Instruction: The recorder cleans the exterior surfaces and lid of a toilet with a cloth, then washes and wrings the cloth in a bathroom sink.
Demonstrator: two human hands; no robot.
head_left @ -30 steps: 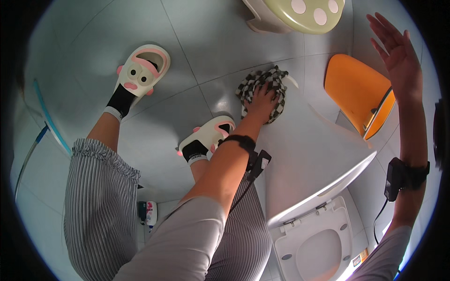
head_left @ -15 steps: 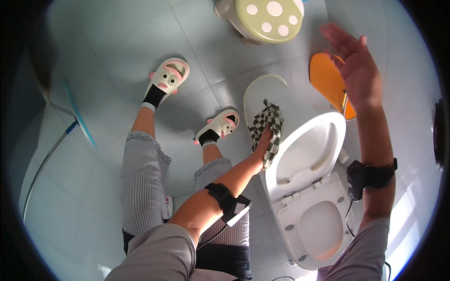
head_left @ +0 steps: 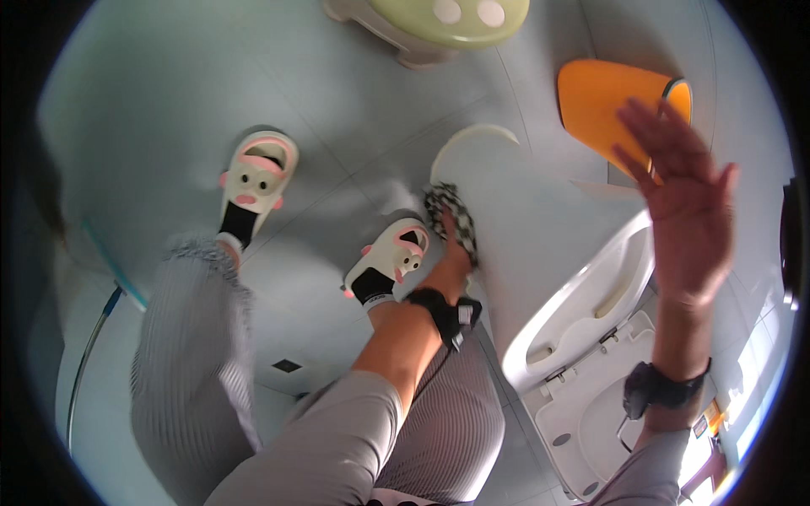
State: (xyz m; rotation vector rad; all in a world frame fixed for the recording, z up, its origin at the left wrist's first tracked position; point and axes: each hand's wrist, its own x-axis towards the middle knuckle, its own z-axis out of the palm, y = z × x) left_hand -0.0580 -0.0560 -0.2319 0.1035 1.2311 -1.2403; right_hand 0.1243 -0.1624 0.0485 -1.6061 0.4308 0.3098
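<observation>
My left hand [head_left: 456,240] holds a black-and-white checkered cloth [head_left: 437,201] against the outer left side of the white toilet [head_left: 527,219]. Part of the fingers is hidden by the cloth and blurred. Raised over the right side of the toilet, my right hand [head_left: 688,202] is open and holds nothing, its fingers spread. An orange bin [head_left: 599,97] stands on the floor just beyond those fingers. Toward me, the toilet's seat [head_left: 574,451] is flipped back from the bowl. A black strapped device sits on each forearm.
A green stool [head_left: 413,21] with white spots stands at the far edge. My feet, in pale slippers [head_left: 261,173] with pink trim, are on the tiled floor left of the toilet. A floor drain [head_left: 287,365] lies between my legs, and a blue-bladed squeegee [head_left: 114,266] is at the left.
My left hand has shifted the cloth left and down the toilet's outer side. My right hand has moved right and slightly nearer, still open. The view has tilted, moving the stool toward the top edge.
</observation>
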